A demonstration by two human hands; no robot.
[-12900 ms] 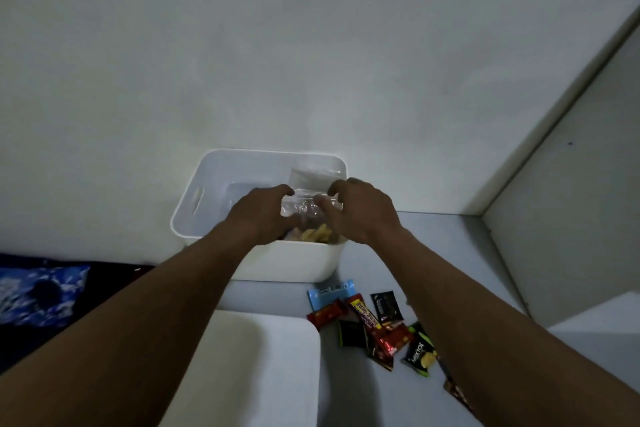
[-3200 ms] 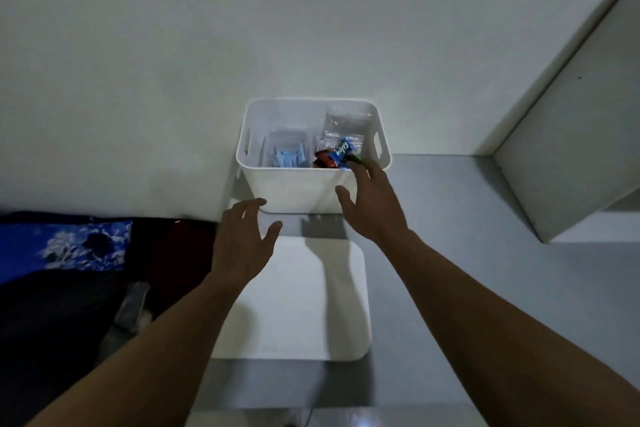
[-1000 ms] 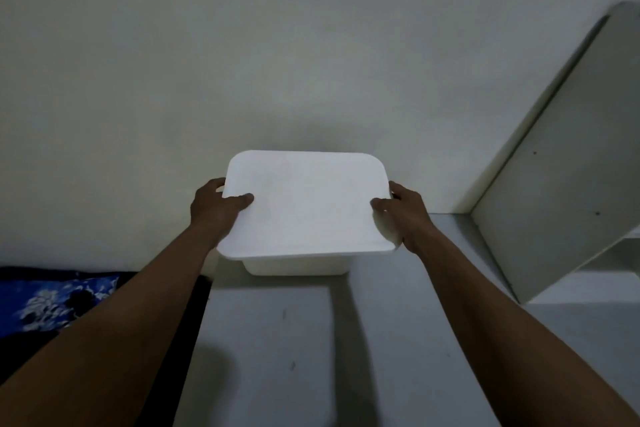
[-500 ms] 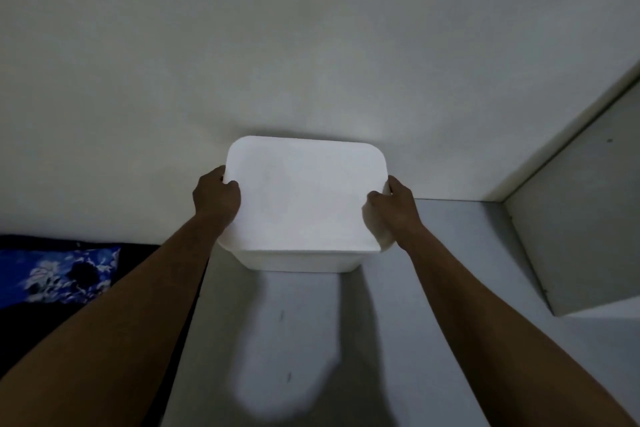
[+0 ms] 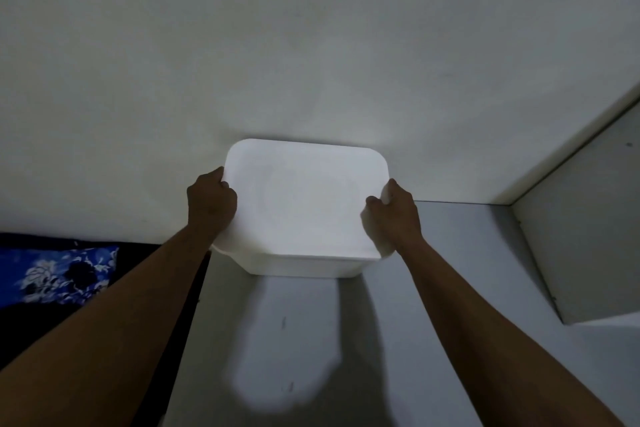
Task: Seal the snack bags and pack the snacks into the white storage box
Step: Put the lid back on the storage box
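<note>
- Head view: white storage box (image 5: 301,267) stands on the grey tabletop (image 5: 467,253), back edge up against the pale wall (image 5: 311,45).
- Box is smooth matte plastic and tapers downwards; only the front wall shows below the lid.
- Lid (image 5: 304,198) is a flat white rectangle with rounded corners, plain top, sitting on the box and overhanging the front wall.
- Left hand (image 5: 211,201) grips the lid's left edge, fingers curled round the rim, knuckles up.
- Right hand (image 5: 394,215) grips the right edge, thumb on top, other fingers wrapped under the rim.
- Both forearms are bare and reach in from the bottom corners.
- Tabletop is smooth with a few small dark marks and a bright lit patch (image 5: 287,374) in front of the box.
- Blue floral cloth (image 5: 59,274) lies at left on a dark area; a flat pale panel (image 5: 588,236) stands at right.
- Versus 3.2 s ago: the lid lay flat on the table in front of the open box with snacks showing; now it covers the box and hides them.
- Versus 1.0 s ago: the left thumb lay across the lid top; now it sits at the lid's edge.
</note>
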